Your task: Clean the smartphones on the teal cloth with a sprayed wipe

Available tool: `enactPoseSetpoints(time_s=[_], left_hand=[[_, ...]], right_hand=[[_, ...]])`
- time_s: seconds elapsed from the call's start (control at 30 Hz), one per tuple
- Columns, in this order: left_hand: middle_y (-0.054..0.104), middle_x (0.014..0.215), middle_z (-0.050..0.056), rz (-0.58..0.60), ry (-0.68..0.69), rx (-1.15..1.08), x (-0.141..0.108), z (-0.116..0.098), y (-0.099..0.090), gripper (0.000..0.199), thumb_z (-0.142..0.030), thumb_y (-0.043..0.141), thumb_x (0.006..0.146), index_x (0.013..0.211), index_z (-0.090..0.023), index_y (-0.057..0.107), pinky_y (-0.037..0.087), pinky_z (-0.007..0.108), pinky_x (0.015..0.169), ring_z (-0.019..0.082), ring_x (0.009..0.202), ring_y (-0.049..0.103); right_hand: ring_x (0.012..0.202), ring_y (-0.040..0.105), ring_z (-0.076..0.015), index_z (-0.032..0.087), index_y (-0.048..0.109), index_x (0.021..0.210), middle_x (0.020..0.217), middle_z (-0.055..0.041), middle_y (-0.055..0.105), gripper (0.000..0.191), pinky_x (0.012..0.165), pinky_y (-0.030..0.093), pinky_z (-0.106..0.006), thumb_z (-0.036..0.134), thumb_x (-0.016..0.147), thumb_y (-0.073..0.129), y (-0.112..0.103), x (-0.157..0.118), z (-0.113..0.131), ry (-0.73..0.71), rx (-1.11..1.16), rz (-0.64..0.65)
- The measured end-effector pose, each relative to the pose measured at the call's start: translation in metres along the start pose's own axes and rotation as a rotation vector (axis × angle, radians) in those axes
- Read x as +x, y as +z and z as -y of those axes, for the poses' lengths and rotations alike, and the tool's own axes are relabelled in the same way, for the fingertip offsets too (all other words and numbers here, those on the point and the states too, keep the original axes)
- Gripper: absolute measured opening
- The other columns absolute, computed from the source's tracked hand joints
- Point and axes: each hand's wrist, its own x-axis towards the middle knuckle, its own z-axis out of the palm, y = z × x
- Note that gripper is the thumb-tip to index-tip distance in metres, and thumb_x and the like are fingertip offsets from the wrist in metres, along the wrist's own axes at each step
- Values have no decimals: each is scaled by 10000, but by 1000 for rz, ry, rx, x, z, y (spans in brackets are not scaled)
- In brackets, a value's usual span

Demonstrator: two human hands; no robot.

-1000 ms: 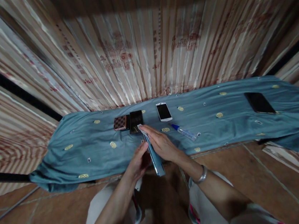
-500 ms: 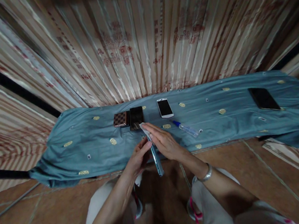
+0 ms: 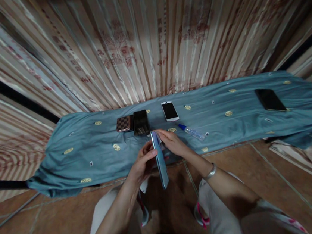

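A blue phone [image 3: 160,165] is held on edge in front of me, its long side slanting down toward my knees. My left hand [image 3: 145,157] grips it from the left, with the thumb on its near edge and the other fingers partly hidden behind. At the far end of the phone is my right hand [image 3: 170,141], its bent fingers pressed round a small pale wipe [image 3: 158,136] against the right face. Most of the wipe is covered by the fingers and the phone.
A blue patterned cloth [image 3: 107,163] covers the long bench. On it lie a checkered case [image 3: 123,124], a black phone [image 3: 140,122], a white phone [image 3: 170,111], a clear bottle with a blue cap [image 3: 193,132] and a dark tablet [image 3: 270,99]. Curtains [image 3: 136,40] hang behind.
My right hand has shifted from lying along the phone's top edge to its far right side, taking the wipe with it. The phone has turned, showing more of its broad blue face.
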Motion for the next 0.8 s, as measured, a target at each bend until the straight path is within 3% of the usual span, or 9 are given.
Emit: enactPoseSetpoints(time_s=[0.3, 0.43, 0.7, 0.8], left_hand=[[710, 880, 60, -68, 21, -63, 3, 0, -2, 434, -270, 793, 582, 973, -148, 650, 479, 469, 929, 257, 907, 662], [708, 858, 58, -118, 13, -68, 4, 0, 0, 392, -311, 776, 600, 926, -145, 637, 490, 464, 911, 266, 924, 658], [646, 1080, 47, -187, 94, -83, 10, 4, 0, 652, -249, 800, 555, 1144, -202, 527, 505, 422, 897, 227, 1000, 629], [630, 1135, 65, -168, 117, -59, 13, 3, -2, 633, -273, 793, 572, 1148, -194, 542, 515, 392, 873, 230, 1002, 626]], right_hand=[[673, 517, -122, 186, 627, 746, 688, 31, 586, 287, 653, 384, -231, 465, 780, 566, 13, 6, -10, 260, 408, -31], [595, 484, -101, 175, 606, 707, 637, 39, 570, 347, 575, 351, -218, 517, 682, 656, 18, 6, -8, 365, 575, -2], [530, 468, -94, 179, 581, 706, 584, 50, 542, 372, 479, 326, -208, 542, 677, 656, 23, 2, -4, 413, 592, -9], [535, 502, -99, 175, 595, 716, 594, 40, 564, 360, 475, 357, -208, 533, 705, 636, 24, -1, -4, 422, 549, 11]])
